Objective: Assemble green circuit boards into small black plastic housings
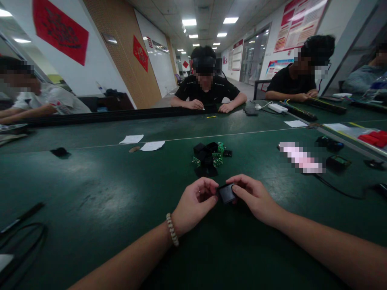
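Right hand (255,197) pinches a small black case (226,194) over the green surface (105,225), thumb on its face, presumably to steady it; the left hand (192,205) curls at its opposite edge (whether gripping or merely near, one cannot tell). Circuit boards (217,159) and black housings (199,150) sit clustered just beyond, probably for easy reach.

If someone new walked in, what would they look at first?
Probably the two bare hands in the lower middle: the right hand holds a small black piece, with the left hand at its other side. Just beyond sit black boxes and bright green circuit boards. A big red wall decoration pops out at upper left.
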Demonstrator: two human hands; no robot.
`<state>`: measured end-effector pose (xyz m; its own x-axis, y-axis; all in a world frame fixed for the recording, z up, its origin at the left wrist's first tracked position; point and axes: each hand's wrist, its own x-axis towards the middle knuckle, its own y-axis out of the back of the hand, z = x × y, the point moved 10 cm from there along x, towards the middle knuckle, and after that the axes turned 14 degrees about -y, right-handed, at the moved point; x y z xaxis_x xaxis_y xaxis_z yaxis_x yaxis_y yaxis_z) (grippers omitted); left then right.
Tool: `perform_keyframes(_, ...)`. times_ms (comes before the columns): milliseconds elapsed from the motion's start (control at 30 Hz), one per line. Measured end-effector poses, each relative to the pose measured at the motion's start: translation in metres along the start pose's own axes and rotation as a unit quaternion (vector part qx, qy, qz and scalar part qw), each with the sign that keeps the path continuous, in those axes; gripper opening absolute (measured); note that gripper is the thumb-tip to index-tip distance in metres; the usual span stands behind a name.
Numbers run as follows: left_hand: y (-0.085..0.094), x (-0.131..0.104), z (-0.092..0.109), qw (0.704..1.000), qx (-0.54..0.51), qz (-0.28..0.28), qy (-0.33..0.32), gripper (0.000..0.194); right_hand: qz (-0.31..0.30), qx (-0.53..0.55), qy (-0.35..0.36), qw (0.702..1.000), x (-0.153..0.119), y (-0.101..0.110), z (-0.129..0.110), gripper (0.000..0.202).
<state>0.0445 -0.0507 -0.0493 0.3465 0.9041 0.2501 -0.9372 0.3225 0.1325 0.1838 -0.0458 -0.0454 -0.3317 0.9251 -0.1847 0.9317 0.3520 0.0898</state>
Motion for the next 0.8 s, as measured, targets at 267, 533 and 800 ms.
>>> perform_keyframes(267,0.0031,0.0002,0.0016,1.000,0.019,0.004,0.002,0.015,-0.012,-0.002,-0.005,1.000,-0.0009,-0.0022,0.0007,0.024)
perform_keyframes(533,0.0010,0.0013,0.0017,1.000,0.026,-0.007,0.003,0.016,-0.010,-0.002,-0.006,1.000,-0.0003,-0.0018,0.0013,0.023)
perform_keyframes(800,0.0007,0.0007,0.0020,1.000,0.029,-0.010,0.005,0.017,-0.013,-0.004,0.009,1.000,0.0002,-0.0017,0.0028,0.020)
